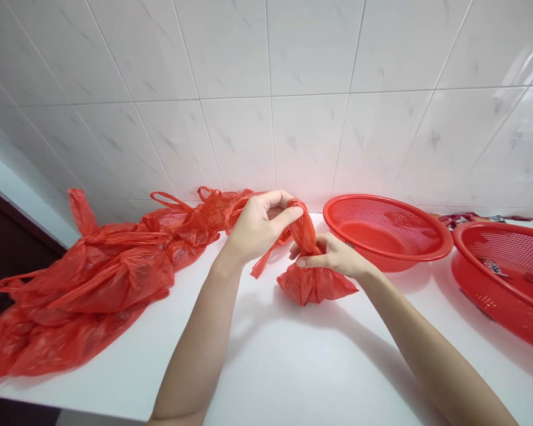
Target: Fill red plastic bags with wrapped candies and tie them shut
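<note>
A red plastic bag (317, 287) hangs upright just over the white table, its bottom bulging and its neck gathered. My left hand (264, 222) pinches the top of the bag's neck between thumb and fingers. Lower down, my right hand (328, 257) is closed around the neck just above the bulge, with the thumb in front. The fingertips behind the plastic are partly hidden. What the bag holds cannot be made out.
Several red bags (128, 260) are heaped along the left of the white table (293, 367). A red mesh basket (382, 254) stands right of my hands; another basket (484, 284), holding small packets, is at the far right. More packets (464, 220) lie behind. A tiled wall (311, 142) rises at the back.
</note>
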### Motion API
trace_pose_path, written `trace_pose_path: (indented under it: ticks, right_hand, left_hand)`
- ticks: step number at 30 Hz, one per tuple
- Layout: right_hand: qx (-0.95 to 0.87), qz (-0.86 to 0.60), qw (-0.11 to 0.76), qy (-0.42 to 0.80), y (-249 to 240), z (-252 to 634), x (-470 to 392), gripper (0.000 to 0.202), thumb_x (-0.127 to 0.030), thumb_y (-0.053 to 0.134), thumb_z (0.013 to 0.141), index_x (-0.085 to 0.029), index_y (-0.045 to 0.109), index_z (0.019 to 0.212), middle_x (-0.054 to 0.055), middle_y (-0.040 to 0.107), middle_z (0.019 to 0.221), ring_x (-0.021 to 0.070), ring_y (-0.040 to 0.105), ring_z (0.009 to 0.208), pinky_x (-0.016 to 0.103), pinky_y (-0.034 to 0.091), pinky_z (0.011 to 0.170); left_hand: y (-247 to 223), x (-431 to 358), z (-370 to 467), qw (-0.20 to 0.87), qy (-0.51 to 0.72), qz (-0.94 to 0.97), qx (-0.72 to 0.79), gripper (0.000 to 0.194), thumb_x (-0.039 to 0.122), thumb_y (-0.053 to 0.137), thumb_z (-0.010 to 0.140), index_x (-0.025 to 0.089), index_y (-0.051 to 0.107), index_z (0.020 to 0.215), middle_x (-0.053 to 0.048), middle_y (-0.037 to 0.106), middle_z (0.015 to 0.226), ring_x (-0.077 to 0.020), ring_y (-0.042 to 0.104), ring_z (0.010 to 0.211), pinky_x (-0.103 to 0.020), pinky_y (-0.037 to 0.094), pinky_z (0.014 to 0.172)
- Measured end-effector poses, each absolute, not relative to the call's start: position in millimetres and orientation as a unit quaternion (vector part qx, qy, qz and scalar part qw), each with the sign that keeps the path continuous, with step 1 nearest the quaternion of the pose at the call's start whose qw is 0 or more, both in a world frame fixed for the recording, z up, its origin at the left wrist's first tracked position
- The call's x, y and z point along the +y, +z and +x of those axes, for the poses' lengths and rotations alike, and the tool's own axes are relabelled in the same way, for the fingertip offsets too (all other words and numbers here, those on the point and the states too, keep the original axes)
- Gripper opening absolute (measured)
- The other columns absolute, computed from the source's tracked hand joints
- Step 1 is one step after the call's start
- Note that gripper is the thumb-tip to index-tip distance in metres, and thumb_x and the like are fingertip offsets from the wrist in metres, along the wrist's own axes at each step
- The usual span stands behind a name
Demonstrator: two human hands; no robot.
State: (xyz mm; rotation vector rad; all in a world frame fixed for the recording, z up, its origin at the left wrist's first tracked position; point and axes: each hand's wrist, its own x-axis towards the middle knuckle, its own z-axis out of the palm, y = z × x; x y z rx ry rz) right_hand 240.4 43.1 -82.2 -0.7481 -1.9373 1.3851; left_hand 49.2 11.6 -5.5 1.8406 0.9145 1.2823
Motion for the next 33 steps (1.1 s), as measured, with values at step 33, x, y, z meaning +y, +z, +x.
trace_pose_path:
  ticks: [33]
  right_hand:
    - [-0.692, -0.407, 0.359, 0.476, -118.6, 313.2, -31.9, 0.033, -0.051, 0.072, 0.085, -0.022, 0.075, 0.100, 0.009, 0.073, 0.095, 0.0247, 0.070, 0.081, 0.041, 0.059, 0.079]
  left_hand:
    - [22.2, 48.1, -3.6, 0.148, 0.700, 0.567, 0.409, 0.012, 0.029, 0.067, 0.083, 0.020, 0.060, 0.079, 0.002, 0.067, 0.077, -0.0128, 0.067, 0.072, -0.028, 0.055, 0.075]
